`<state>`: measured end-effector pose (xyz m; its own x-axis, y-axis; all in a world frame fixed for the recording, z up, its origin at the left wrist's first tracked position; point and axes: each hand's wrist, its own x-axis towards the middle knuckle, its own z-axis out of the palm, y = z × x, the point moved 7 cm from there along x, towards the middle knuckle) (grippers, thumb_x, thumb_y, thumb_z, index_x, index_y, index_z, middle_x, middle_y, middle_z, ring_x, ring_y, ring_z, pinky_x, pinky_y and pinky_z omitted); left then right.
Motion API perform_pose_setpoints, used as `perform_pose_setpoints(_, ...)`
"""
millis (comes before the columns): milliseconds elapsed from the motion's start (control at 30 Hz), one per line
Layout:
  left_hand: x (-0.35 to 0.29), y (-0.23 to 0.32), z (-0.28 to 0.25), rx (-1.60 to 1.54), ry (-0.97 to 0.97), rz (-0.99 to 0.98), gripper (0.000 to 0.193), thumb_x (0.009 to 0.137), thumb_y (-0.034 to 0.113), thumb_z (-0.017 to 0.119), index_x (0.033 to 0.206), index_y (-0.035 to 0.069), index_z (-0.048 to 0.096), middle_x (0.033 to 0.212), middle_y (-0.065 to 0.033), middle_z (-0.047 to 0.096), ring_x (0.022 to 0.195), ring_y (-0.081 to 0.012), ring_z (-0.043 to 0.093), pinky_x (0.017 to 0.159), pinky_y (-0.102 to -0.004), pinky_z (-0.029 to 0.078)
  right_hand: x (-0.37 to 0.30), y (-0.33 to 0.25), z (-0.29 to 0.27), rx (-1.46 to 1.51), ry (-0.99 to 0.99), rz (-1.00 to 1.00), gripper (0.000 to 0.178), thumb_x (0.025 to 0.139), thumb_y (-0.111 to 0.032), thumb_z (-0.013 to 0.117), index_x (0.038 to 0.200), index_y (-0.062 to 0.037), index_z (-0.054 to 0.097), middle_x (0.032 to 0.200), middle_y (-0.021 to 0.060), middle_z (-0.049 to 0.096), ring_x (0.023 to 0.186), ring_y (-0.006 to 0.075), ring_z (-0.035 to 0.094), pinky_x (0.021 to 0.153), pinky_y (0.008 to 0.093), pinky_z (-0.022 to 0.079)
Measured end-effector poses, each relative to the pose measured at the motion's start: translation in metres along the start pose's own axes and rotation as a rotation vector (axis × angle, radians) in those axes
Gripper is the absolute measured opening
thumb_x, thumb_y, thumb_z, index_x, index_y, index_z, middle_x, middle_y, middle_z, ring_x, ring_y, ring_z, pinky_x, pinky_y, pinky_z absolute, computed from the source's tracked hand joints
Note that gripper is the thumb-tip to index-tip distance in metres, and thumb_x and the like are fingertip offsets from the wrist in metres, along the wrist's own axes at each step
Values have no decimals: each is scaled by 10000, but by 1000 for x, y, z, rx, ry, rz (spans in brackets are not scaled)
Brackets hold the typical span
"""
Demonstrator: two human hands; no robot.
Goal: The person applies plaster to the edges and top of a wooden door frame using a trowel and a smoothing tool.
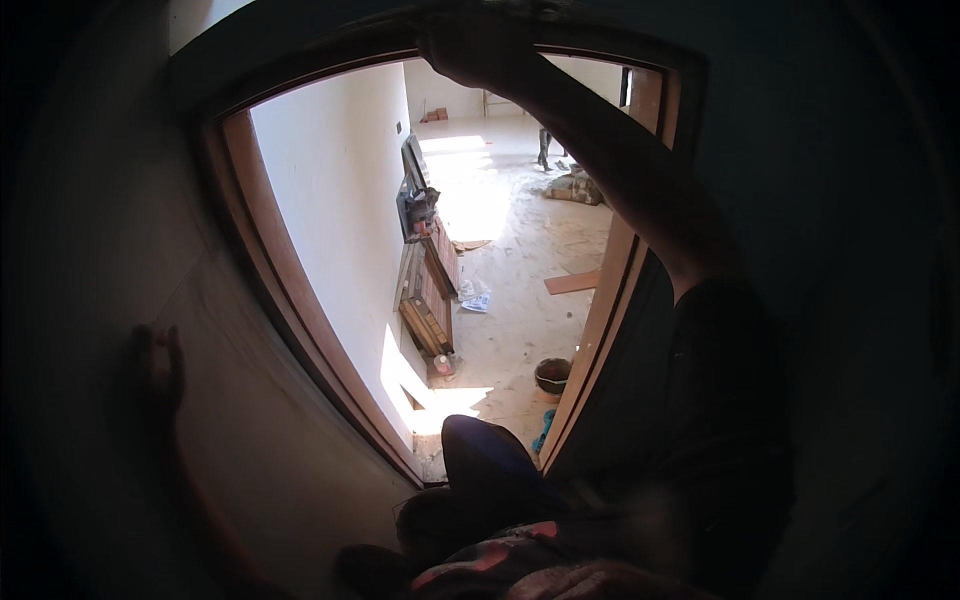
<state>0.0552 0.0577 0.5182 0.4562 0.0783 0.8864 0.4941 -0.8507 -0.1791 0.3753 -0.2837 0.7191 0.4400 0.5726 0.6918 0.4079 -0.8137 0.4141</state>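
A brown wooden door frame [300,335] surrounds the bright opening ahead of me. My right arm is raised across it, and my right hand [475,52] is at the frame's top edge. Its fingers look closed, but deep shadow hides what they hold, if anything. On the left, my left hand [160,370] is by the shaded wall [260,430], its fingers apart and nothing visible in them. Whether it touches the wall I cannot tell. My knee in dark cloth [487,455] shows below, close to the bottom of the opening.
Beyond the frame, wooden panels [430,290] lean on the white wall [335,190]. A black basin [551,375] and a teal item [544,428] lie near the right jamb. A flat brown board [572,283] is on the dusty floor. Farther off are a sack-like heap [575,188] and a person's legs [544,148].
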Motion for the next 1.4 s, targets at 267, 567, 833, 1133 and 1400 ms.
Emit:
perform_pose_setpoints(267, 7, 0, -2, -16, 41, 55, 271, 995, 299, 581, 918, 45, 634, 848, -86, 664, 721, -178, 620, 664, -280, 491, -89, 144, -8, -554, 523, -179, 371, 996, -396, 517, 1279, -175, 608, 854, 111, 695, 638, 218, 650, 630, 371, 536)
perform_pose_setpoints(567, 18, 11, 2, -201, 132, 117, 230, 1003, 248, 565, 876, 57, 581, 796, -80, 622, 686, -179, 592, 638, -297, 481, -71, 125, -8, -326, 409, 4, 368, 993, -424, 515, 1254, -196, 642, 929, 117, 715, 746, 260, 693, 711, 403, 555)
perform_pose_setpoints(833, -3, -41, 54, -52, 41, -163, 319, 1020, 312, 511, 1121, 24, 606, 1044, -161, 647, 998, -278, 619, 895, -343, 483, 12, -24, -27, 103, 137, 29, 357, 1031, -323, 393, 1215, -156, 650, 835, 57, 699, 653, 218, 616, 975, 621, 364)
perform_pose_setpoints(1133, 7, -9, 0, -201, 387, 297, 174, 854, 234, 752, 820, 93, 655, 759, -57, 641, 657, -224, 616, 609, -331, 505, -56, 99, 0, -171, 319, 25, 346, 1007, -356, 456, 1151, -133, 679, 801, 49, 687, 676, 202, 650, 898, 601, 468)
perform_pose_setpoints(1400, -4, -19, 16, -5, 143, 83, 278, 1020, 265, 516, 960, 19, 629, 871, -140, 634, 808, -266, 636, 737, -340, 509, -130, 161, -38, -250, 750, -83, 359, 1011, -387, 476, 1019, -118, 714, 723, 38, 683, 587, 212, 635, 904, 576, 502)
